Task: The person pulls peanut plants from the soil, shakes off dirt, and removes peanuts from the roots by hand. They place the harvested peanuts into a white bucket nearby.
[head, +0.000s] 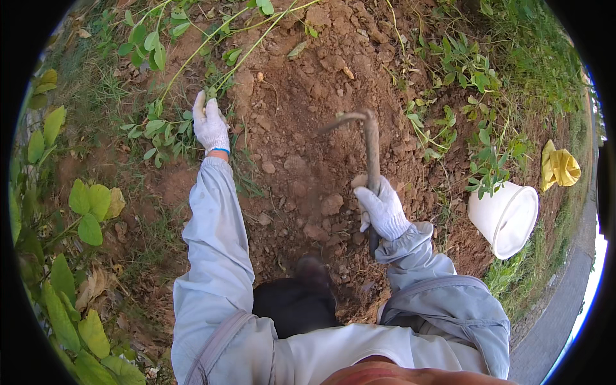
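My left hand, in a white knit glove, has its fingers closed at the base of long green plant stems. The stems spread away toward the top of the view, and their leaves look like a peanut plant's. What lies inside the fingers is mostly hidden. My right hand, gloved the same way, grips the wooden handle of a small hand hoe. Its curved head hangs over the loose brown soil and points left. Two pod-like pieces, one tan pod and one smaller pod, lie on the soil ahead.
At the right, a white plastic bucket lies tipped, near a yellow cloth or bag. More leafy plants lie beside it. Broad-leaved plants border the left. A paved strip runs along the far right.
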Action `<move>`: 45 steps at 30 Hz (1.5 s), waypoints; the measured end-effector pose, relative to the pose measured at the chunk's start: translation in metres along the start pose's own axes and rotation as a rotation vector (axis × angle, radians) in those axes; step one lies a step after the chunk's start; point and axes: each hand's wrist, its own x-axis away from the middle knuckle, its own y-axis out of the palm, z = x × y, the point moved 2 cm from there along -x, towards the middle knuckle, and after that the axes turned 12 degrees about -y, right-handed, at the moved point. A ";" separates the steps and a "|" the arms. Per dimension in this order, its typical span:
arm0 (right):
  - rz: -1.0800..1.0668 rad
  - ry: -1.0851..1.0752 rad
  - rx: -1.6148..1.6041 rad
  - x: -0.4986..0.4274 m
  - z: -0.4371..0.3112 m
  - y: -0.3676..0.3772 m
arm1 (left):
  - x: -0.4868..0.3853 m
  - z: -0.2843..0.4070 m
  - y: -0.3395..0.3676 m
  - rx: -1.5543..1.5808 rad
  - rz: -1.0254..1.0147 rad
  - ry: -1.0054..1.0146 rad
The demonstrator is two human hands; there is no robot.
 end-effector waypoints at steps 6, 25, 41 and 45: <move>0.090 -0.167 0.224 -0.091 -0.027 0.008 | 0.002 0.002 0.002 -0.016 0.002 0.011; 0.169 -0.351 1.114 -0.234 -0.089 -0.032 | -0.002 -0.015 0.000 -0.297 0.072 0.249; -0.006 -0.127 0.152 -0.154 -0.038 -0.036 | -0.002 -0.016 -0.007 -0.341 0.065 0.245; -0.039 -0.228 -0.412 -0.116 -0.070 -0.034 | -0.001 -0.014 -0.005 -0.375 0.075 0.288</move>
